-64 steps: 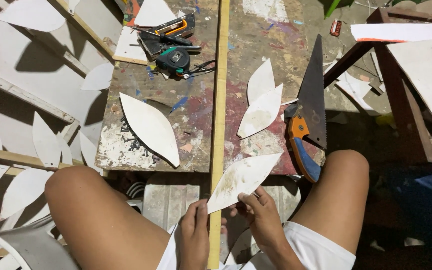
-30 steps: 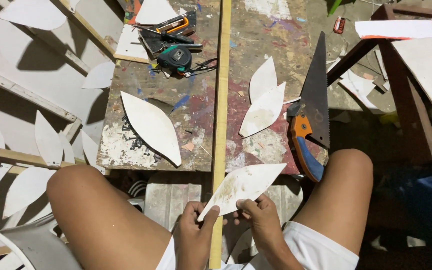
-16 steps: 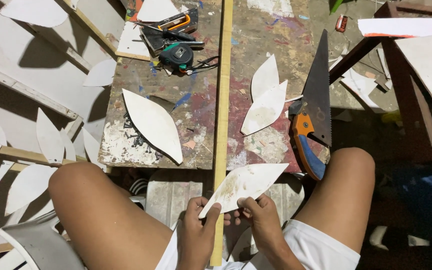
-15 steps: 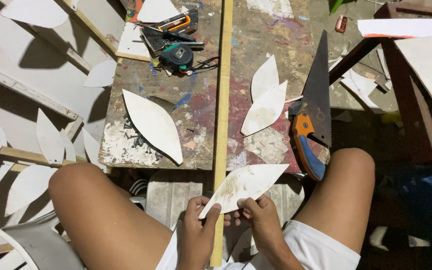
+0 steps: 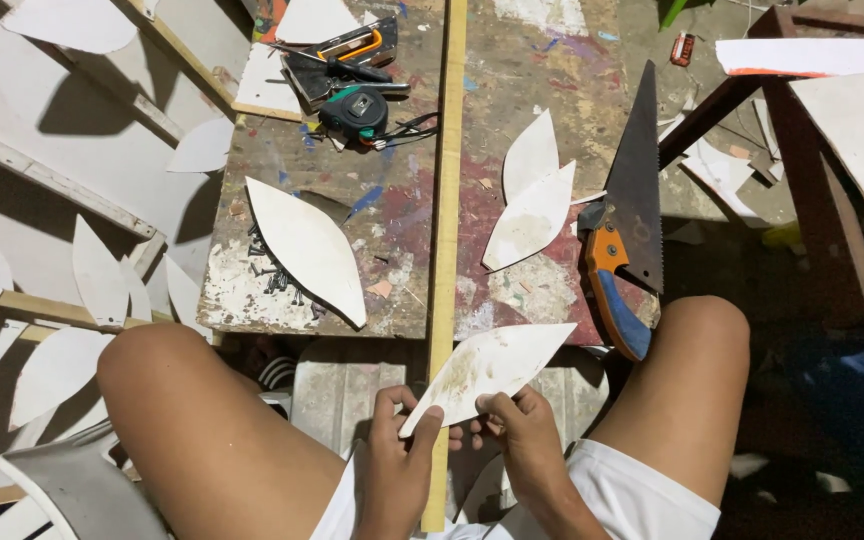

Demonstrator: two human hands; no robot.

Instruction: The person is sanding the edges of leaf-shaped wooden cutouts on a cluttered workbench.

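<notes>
Head view showed both hands gripping the leaf-shaped white cutout between the knees: left hand, right hand. Its tip had tilted flatter than moments earlier, below the tabletop edge.

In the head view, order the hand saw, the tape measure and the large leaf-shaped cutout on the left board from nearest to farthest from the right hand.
From the right hand:
1. Hand saw, up and right, at the table edge.
2. Large leaf-shaped cutout, up and left, on the left board.
3. Tape measure, far end.

Head-worn view, steeply downward, close
</notes>
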